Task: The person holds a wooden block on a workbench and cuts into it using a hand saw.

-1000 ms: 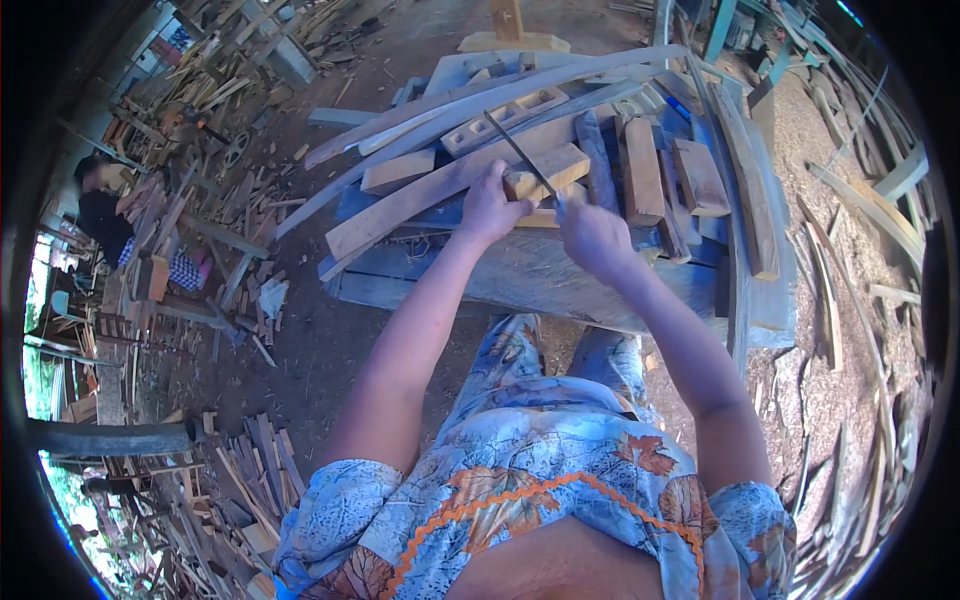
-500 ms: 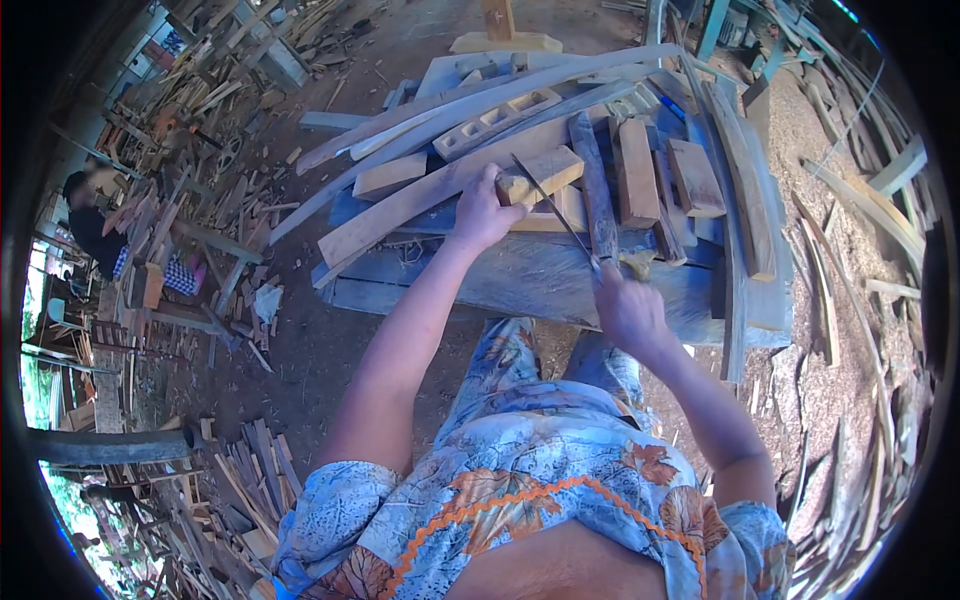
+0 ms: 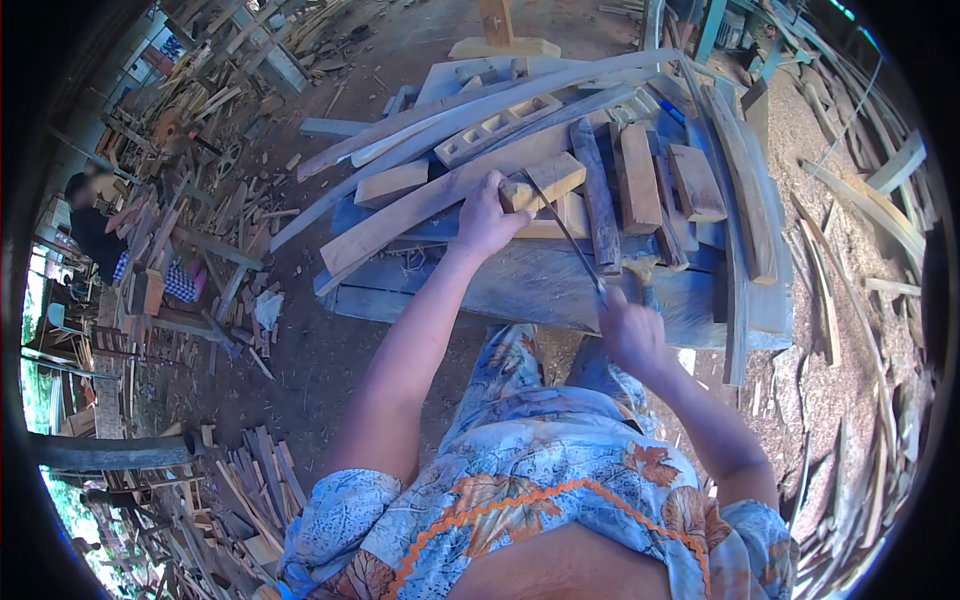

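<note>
My left hand [image 3: 484, 216] presses a small pale wooden block [image 3: 548, 178] down on the cluttered workbench [image 3: 520, 290]. My right hand [image 3: 630, 332] is at the bench's near edge, closed around the handle of a long thin metal tool [image 3: 566, 235]. The blade slants up and to the left, and its tip meets the block next to my left thumb. A hammer head [image 3: 645, 268] lies just above my right hand.
Long curved wooden strips [image 3: 470, 112], a dark round stick [image 3: 598, 200] and short blocks [image 3: 696, 182] cover the bench. Offcuts litter the ground at left, where another person [image 3: 95, 232] sits. Sawdust and slats [image 3: 850, 300] lie to the right.
My right hand has drawn back from beside the block to the bench's near edge, pulling the thin tool toward me. My left hand has stayed on the block.
</note>
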Available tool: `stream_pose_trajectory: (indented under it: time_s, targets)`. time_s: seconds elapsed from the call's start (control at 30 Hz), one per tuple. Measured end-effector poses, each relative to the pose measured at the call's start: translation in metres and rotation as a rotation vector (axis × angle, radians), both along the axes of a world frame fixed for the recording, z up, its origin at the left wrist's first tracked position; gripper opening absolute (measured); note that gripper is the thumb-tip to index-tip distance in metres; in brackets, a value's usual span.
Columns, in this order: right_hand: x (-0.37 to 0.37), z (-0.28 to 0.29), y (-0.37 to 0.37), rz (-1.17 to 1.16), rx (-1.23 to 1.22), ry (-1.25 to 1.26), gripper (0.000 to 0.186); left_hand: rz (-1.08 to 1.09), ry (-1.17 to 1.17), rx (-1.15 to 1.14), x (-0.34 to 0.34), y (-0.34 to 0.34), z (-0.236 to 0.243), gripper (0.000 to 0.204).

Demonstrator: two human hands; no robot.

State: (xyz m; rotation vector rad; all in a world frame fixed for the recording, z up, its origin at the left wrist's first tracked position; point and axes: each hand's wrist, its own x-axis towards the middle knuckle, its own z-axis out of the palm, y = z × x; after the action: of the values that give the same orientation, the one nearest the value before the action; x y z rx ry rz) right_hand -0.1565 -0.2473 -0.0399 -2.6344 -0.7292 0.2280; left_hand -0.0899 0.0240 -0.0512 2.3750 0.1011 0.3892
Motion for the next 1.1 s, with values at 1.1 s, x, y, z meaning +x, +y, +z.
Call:
stream_pose_trajectory:
  time_s: [1.1]
  targets:
    - [0.075,0.003,0.076,0.024,0.179,-0.19,0.015,0.03,0.065,-0.017,0.003,-0.008,0.002,0.062]
